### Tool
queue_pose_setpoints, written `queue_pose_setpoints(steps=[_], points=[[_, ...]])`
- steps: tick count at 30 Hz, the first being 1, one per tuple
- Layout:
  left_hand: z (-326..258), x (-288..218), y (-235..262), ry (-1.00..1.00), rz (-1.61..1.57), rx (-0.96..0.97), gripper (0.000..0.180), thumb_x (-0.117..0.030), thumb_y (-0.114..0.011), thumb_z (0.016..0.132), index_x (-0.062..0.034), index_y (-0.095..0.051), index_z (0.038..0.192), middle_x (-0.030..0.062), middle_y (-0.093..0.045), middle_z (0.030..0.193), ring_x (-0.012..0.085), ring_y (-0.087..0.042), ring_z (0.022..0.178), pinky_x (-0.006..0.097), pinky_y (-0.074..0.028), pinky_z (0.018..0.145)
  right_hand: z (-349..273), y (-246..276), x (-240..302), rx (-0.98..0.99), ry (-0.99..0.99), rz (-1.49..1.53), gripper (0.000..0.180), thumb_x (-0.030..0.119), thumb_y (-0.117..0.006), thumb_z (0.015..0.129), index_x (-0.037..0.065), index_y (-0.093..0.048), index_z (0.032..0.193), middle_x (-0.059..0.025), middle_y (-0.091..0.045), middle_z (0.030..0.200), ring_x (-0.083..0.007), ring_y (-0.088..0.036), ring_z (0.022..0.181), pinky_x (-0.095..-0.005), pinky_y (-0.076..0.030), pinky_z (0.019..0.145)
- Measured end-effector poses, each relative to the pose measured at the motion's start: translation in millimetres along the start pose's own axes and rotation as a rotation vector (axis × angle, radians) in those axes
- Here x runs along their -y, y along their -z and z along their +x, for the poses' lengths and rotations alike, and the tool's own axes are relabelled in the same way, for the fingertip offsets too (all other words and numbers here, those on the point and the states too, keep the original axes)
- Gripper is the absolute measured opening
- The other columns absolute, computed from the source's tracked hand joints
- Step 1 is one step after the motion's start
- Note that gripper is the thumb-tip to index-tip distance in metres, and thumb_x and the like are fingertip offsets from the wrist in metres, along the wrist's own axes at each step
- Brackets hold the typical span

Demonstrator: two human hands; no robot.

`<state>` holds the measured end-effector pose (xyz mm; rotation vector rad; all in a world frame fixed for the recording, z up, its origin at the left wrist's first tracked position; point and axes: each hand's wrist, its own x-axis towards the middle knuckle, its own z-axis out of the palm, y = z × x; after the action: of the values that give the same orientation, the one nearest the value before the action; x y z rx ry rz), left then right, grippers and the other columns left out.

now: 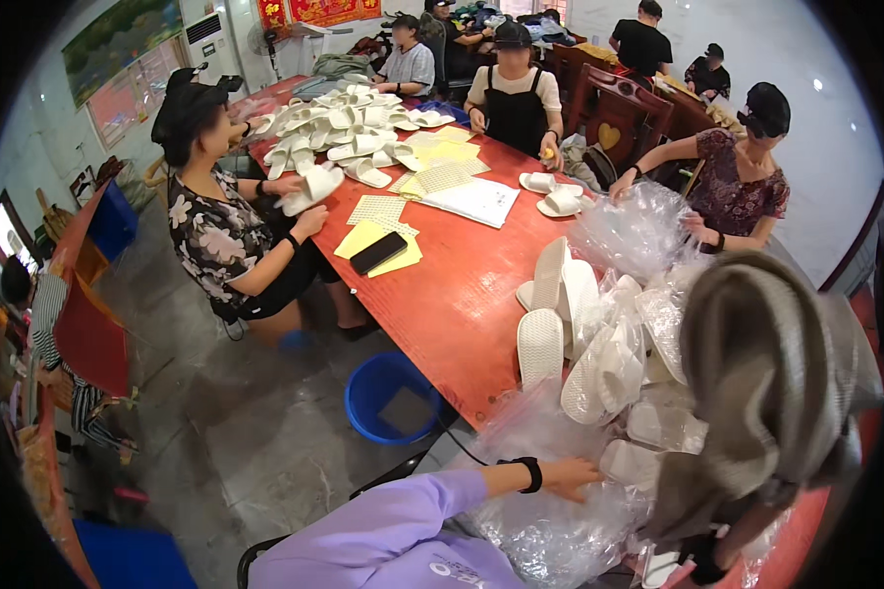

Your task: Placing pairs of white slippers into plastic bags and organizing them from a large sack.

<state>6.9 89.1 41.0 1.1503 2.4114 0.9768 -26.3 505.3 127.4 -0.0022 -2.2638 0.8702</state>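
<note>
My left hand [572, 477] comes in from the lower edge on a purple-sleeved arm with a black wristband [530, 474]. It lies on a heap of clear plastic bags [550, 535], fingertips buried in the film beside a bagged white slipper [631, 461]. A grey knitted hat [771, 383] on a head very close at the right covers most of my right side. Under it only a wrist with a black band [699, 558] shows, which I take for my right hand. Loose white slippers [542, 344] lie on the red table [452, 304] just beyond the bags.
Several people sit around the long red table; one at the far right handles crumpled clear plastic [634, 231]. A pile of white slippers [349, 128], yellow sheets [363, 240] and a black phone [378, 252] lie further up. A blue bucket [391, 398] stands on the grey floor.
</note>
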Motion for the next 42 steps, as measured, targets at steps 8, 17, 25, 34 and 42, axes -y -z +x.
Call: queue_pose_setpoints(steps=[8,17,25,34,42], points=[[-4,39,-38,0.052,-0.277,-0.250,0.049,-0.028,-0.063,0.080,0.0003,-0.053,0.119,0.0230,-0.054,0.117,0.0367,-0.051,0.111,0.042,-0.042,0.092,-144,-127,85,0.085,-0.326,0.678,0.054,0.020,-0.049,0.093,0.004,-0.030,0.140,-0.0191,-0.040,0.136,-0.0308,-0.046,0.116,-0.0398,-0.036,0.103],[-38,-39,44,0.145,-0.981,-0.225,0.043,-0.027,-0.054,0.092,-0.0008,-0.048,0.126,0.0098,-0.054,0.126,0.0219,-0.055,0.108,0.035,-0.045,0.090,-144,-124,124,0.378,-0.684,1.512,0.061,0.044,-0.050,0.087,0.002,-0.044,0.131,-0.0181,-0.049,0.129,-0.0319,-0.046,0.120,-0.0422,-0.036,0.102],[-8,-62,99,0.271,-1.777,-0.301,0.040,-0.026,-0.060,0.089,-0.0041,-0.050,0.121,0.0087,-0.059,0.115,0.0191,-0.060,0.098,0.030,-0.052,0.080,-122,-147,172,0.407,-0.335,0.651,0.037,0.010,-0.064,0.078,0.002,-0.058,0.113,-0.0157,-0.056,0.115,-0.0306,-0.052,0.105,-0.0426,-0.041,0.094],[7,-99,175,0.023,-0.657,-0.645,0.049,-0.018,-0.061,0.087,0.0025,-0.044,0.128,0.0189,-0.049,0.131,0.0238,-0.047,0.121,0.037,-0.040,0.098,-91,-73,279,0.495,0.541,-0.107,0.031,0.004,-0.062,0.078,-0.002,-0.057,0.108,-0.0219,-0.060,0.102,-0.0425,-0.056,0.093,-0.0460,-0.045,0.083],[-35,-87,308,-0.125,0.083,-0.811,0.039,-0.013,-0.066,0.073,-0.0004,-0.053,0.107,0.0238,-0.056,0.106,0.0420,-0.054,0.096,0.045,-0.044,0.078,-183,-120,248,0.876,0.275,0.206,0.025,0.000,-0.057,0.080,0.007,-0.061,0.104,-0.0123,-0.063,0.104,-0.0334,-0.060,0.095,-0.0404,-0.049,0.079]])
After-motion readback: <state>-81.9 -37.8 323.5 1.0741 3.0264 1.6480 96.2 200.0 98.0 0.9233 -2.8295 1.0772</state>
